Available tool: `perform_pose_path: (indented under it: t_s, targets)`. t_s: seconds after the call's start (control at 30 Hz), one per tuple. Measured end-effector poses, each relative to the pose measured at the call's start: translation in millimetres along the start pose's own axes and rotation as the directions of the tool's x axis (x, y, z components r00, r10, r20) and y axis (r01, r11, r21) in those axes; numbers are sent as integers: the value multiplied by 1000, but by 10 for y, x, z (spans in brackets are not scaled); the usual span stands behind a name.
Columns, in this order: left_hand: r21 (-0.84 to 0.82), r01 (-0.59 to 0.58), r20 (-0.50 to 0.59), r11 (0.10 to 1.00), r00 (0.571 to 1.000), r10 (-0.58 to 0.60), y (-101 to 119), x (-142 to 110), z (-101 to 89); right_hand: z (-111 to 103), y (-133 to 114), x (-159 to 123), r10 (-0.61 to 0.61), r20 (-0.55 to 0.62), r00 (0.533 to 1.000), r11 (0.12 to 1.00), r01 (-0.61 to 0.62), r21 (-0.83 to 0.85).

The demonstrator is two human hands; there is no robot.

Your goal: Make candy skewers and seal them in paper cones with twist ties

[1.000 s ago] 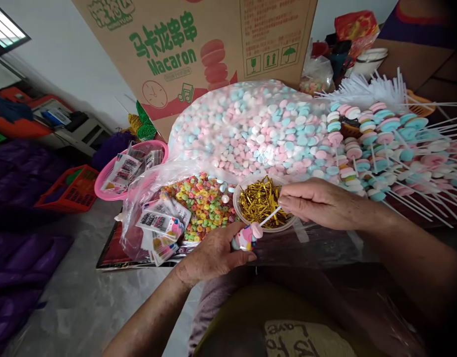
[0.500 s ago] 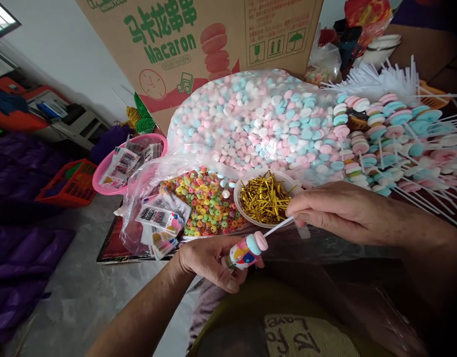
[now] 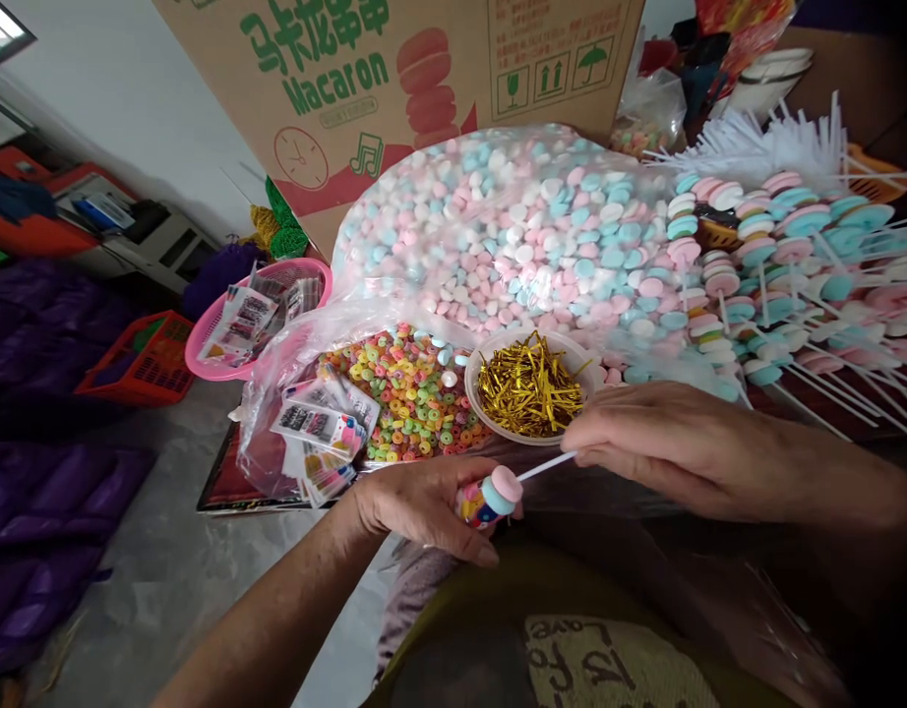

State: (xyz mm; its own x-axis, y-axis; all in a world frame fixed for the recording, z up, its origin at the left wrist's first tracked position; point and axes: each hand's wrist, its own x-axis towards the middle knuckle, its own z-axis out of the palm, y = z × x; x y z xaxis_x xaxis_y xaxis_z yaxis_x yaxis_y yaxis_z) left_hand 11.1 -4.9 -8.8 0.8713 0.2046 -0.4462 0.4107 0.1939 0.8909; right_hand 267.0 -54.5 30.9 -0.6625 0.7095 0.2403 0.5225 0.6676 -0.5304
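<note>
My left hand is closed around a candy skewer, gripping its colourful printed end below a blue and a pink disc. My right hand pinches the white stick of that same skewer, just in front of a round bowl heaped with gold twist ties. Both hands hover over my lap, close to the bowl's near rim.
A big clear bag of pastel candy discs lies behind the bowl, with coloured ring candies and printed sachets to the left. Finished skewers pile up on the right. A Macaron carton, pink basket and red basket stand behind.
The skewer has been drawn lower and nearer to me. My left hand has shifted its grip on the printed end; my right hand has slid slightly right along the stick.
</note>
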Motion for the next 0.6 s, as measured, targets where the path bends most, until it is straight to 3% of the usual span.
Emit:
perform_pose_path:
  t_s: [0.17,0.27,0.33,0.4,0.47,0.53,0.6]
  targets:
    - [188,-36,-189,982,979,72,117,71,23,112,67,165,126,-41,991,992,-127,-9]
    - [143,-55,-303,988,948,97,120,11,-17,85,143,148,157,-99,983,987,-159,-11]
    - [41,-59,-305,997,950,68,110,-62,-54,56,185,97,149,-78,986,989,-150,-3]
    - [-77,-46,-202,996,979,30,100,-117,-82,34,206,49,115,-44,992,993,-115,8]
    - [-162,-11,-6,987,1000,10,94,-112,-87,26,201,33,69,-44,997,998,-69,15]
    - [-205,51,185,978,983,-12,98,-34,-60,42,172,61,36,-54,998,999,-34,32]
    - [-215,117,274,969,960,-55,105,86,-17,90,134,116,15,-19,1000,996,-13,84]
